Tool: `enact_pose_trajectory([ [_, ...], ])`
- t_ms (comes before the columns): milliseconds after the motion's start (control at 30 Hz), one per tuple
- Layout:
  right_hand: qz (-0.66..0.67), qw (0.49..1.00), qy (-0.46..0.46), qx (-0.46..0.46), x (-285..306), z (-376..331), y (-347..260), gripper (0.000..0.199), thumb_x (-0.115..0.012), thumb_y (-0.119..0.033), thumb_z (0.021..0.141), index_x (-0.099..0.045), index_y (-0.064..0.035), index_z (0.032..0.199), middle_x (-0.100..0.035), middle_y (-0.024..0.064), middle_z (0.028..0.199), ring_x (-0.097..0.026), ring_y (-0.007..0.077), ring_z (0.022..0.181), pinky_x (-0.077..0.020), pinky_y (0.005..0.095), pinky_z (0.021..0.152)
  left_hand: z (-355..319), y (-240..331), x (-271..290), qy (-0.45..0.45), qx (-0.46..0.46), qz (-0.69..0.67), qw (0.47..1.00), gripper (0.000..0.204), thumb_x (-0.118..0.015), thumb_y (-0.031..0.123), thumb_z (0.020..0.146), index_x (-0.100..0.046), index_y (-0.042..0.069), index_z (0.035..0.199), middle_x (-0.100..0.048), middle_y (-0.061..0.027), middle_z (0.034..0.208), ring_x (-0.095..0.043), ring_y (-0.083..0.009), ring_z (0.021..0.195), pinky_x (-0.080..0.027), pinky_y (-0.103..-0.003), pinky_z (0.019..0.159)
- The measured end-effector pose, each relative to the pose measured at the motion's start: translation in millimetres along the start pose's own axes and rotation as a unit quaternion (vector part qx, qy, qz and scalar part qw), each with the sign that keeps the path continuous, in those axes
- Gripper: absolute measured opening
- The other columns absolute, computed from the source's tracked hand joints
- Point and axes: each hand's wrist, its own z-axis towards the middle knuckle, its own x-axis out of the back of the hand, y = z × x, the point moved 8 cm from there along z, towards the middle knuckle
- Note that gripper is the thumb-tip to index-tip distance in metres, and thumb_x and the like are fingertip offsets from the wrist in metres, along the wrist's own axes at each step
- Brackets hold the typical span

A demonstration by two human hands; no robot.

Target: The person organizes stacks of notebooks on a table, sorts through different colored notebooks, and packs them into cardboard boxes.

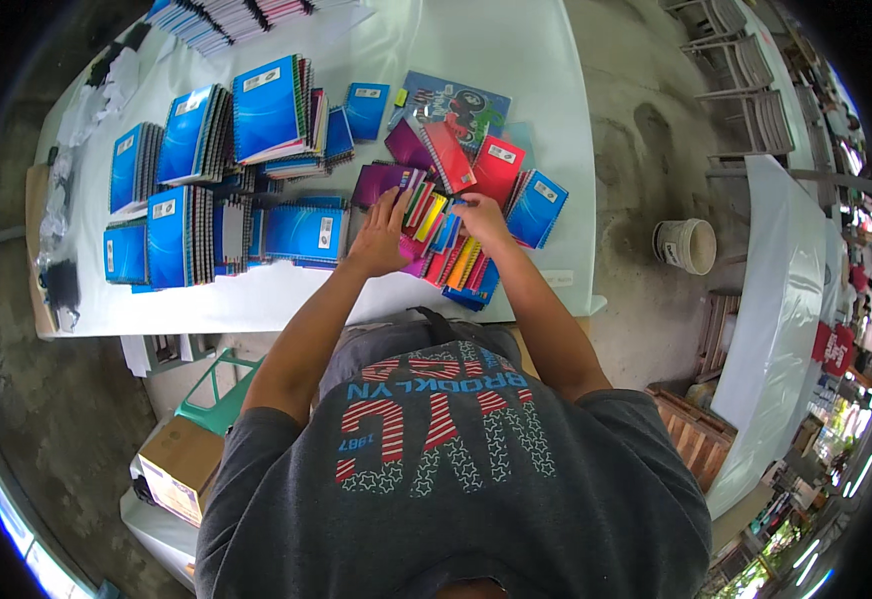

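Observation:
A row of small, colourful spiral notebooks (434,215) stands on edge near the table's front, in red, yellow, blue and pink. Against the left end of this row rests my left hand (383,240), its fingers stretched out next to a purple notebook (374,184). My right hand (484,218) has its fingers bent together at the row's right side, on the edge of a small notebook that they partly hide. Just beyond lie a red notebook (499,168), another red one (447,155) at a slant, and a blue notebook (538,208) to the right.
Stacks of blue spiral notebooks (268,105) fill the left of the white-covered table (516,45). A colourful printed sheet (456,100) lies farther back. Right of the table, a white bucket (685,247) stands on the floor near stacked chairs (746,120). A green stool (218,394) is at lower left.

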Motion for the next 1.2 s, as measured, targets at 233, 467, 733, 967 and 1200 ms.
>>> enact_pose_trajectory([
  [233, 0.178, 0.967, -0.148, -0.107, -43.6, -10.7, -24.2, 0.041, -0.059, -0.007, 0.08, -0.047, 0.004, 0.117, -0.061, 0.0145, 0.091, -0.064, 0.0228, 0.075, -0.0567, 0.0364, 0.067, -6.5, -7.7, 9.5, 0.12, -0.018, -0.061, 0.991, 0.104, -0.079, 0.02, 0.058, -0.016, 0.004, 0.139, -0.025, -0.0253, 0.138, -0.028, -0.0407, 0.128, -0.028, -0.046, 0.106],
  [467, 0.231, 0.938, -0.244, -0.086, -81.5, -1.1, -48.9, 0.032, -0.048, -0.01, 0.086, -0.049, 0.0042, 0.115, -0.061, 0.0159, 0.094, -0.063, 0.0233, 0.082, -0.0526, 0.0329, 0.079, -10.5, -16.6, 35.7, 0.251, 0.036, -0.041, 0.966, 0.086, -0.073, 0.015, 0.066, -0.025, 0.001, 0.135, -0.043, -0.027, 0.123, -0.046, -0.0423, 0.111, -0.042, -0.044, 0.093],
  [733, 0.109, 0.956, -0.253, 0.103, -96.8, 22.8, -57.7, 0.057, -0.048, 0.009, 0.073, -0.038, 0.0047, 0.13, -0.059, 0.0137, 0.107, -0.061, 0.0187, 0.091, -0.0489, 0.029, 0.078, 2.9, -30.0, 54.1, 0.33, 0.141, -0.075, 0.93, 0.071, -0.071, 0.01, 0.066, -0.036, 0.001, 0.127, -0.049, -0.0227, 0.116, -0.048, -0.0391, 0.108, -0.042, -0.042, 0.089],
  [967, -0.15, 0.887, -0.177, 0.4, -64.5, -40.3, -136.4, 0.104, -0.08, -0.012, 0.056, -0.019, -0.0039, 0.14, -0.024, 0.0203, 0.143, -0.029, 0.0304, 0.131, -0.0238, 0.0375, 0.109, -30.0, 21.0, 94.7, 0.291, 0.116, -0.135, 0.94, 0.073, -0.076, 0.009, 0.064, -0.039, 0.002, 0.126, -0.051, -0.02, 0.115, -0.051, -0.0325, 0.106, -0.043, -0.039, 0.09],
  [1200, -0.156, 0.854, -0.31, 0.387, -104.7, -138.3, -84.7, 0.072, -0.084, -0.025, 0.055, -0.045, -0.0048, 0.112, -0.052, 0.0151, 0.103, -0.055, 0.0284, 0.095, -0.0434, 0.0366, 0.082, -144.8, 33.5, 101.8, 0.225, 0.092, -0.171, 0.955, 0.079, -0.08, 0.006, 0.059, -0.038, 0.004, 0.126, -0.048, -0.0156, 0.118, -0.05, -0.0283, 0.108, -0.041, -0.036, 0.092],
])
